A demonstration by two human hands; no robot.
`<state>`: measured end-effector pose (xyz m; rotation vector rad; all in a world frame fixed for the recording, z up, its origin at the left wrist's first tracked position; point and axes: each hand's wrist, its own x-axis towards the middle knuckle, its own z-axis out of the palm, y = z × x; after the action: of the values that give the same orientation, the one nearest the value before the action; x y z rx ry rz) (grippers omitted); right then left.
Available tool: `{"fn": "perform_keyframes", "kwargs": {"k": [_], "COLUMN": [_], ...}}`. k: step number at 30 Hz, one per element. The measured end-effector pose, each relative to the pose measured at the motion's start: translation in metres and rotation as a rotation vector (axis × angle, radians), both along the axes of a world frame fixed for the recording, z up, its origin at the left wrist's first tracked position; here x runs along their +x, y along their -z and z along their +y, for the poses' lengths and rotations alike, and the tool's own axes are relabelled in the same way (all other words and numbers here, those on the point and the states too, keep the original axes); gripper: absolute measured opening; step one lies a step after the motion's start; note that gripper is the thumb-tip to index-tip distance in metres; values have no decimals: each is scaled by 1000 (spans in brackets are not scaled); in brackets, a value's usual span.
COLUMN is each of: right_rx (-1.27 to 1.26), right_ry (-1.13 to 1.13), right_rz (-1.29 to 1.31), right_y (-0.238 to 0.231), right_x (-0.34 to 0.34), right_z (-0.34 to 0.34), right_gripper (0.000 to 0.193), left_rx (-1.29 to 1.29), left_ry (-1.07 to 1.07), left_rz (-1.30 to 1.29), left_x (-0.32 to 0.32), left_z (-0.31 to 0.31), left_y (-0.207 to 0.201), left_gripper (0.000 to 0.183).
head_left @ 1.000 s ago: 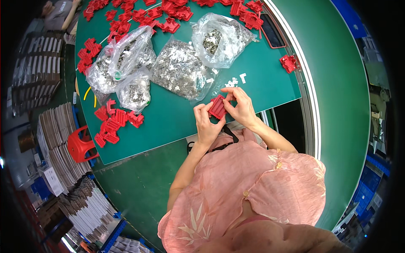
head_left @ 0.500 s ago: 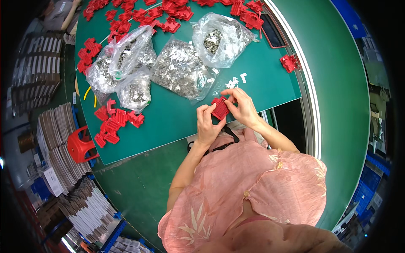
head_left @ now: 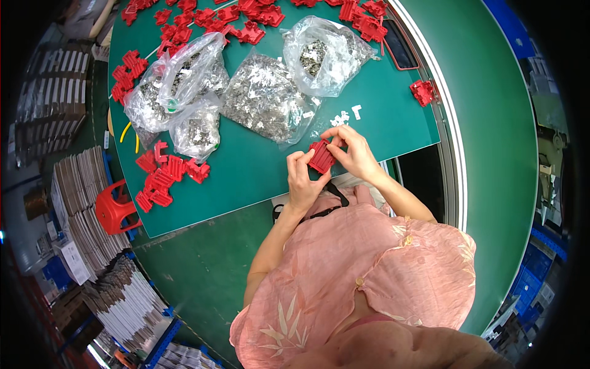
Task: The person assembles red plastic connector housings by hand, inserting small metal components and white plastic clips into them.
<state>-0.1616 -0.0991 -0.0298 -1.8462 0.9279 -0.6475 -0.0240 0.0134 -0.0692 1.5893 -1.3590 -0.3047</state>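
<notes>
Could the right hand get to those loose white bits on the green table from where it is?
Probably yes: the loose white bits lie just beyond the right hand, and nothing appears to stand in between. It does look busy, though, at the red part that the left hand holds.

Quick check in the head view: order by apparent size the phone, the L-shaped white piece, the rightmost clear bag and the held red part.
1. Rightmost clear bag
2. Phone
3. Held red part, partly hidden
4. L-shaped white piece, clearly smallest
</notes>
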Motion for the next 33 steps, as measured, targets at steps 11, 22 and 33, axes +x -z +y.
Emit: {"fn": "perform_keyframes", "kwargs": {"k": [11, 22, 33], "right_rx": [429, -536, 256], "right_ry": [-420, -198, -117], "right_rz": [69, 320, 66], "right_y": [1, 26, -13], "right_x": [13, 75, -3], "right_z": [-49, -60, -26], "right_gripper": [18, 11, 30], "left_rx": [-93, -71, -53], "left_ry": [18, -7, -94], "left_rz": [-51, -20, -8], "left_x": [14, 12, 1], "left_z": [4, 3, -8], "left_y": [10, 9, 4], "left_gripper": [62, 59, 62]}}
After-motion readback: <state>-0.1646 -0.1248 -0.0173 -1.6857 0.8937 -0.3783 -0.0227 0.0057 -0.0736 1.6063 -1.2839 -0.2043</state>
